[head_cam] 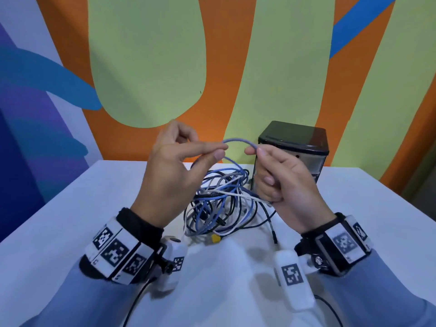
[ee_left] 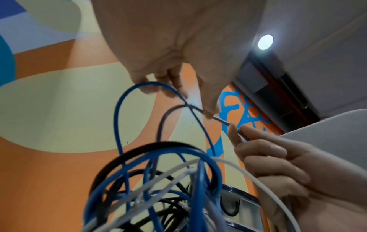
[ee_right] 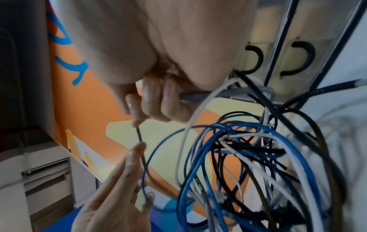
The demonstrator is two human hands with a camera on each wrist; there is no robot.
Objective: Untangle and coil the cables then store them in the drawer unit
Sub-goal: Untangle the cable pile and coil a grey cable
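Pinching one blue cable (head_cam: 237, 140) between them, left hand (head_cam: 174, 175) and right hand (head_cam: 285, 180) each grip it above the tangled cables (head_cam: 221, 204) on the worktop (head_cam: 70, 220), beside the drawer unit (head_cam: 297, 147).

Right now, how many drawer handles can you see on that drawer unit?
2, both in the right wrist view: black curved handles on the clear drawer fronts of the drawer unit, one beside the other. More may be hidden behind the right hand and cables.

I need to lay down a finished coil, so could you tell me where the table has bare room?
Bare table lies left of the cable tangle, and right of the drawer unit. The middle is crowded.
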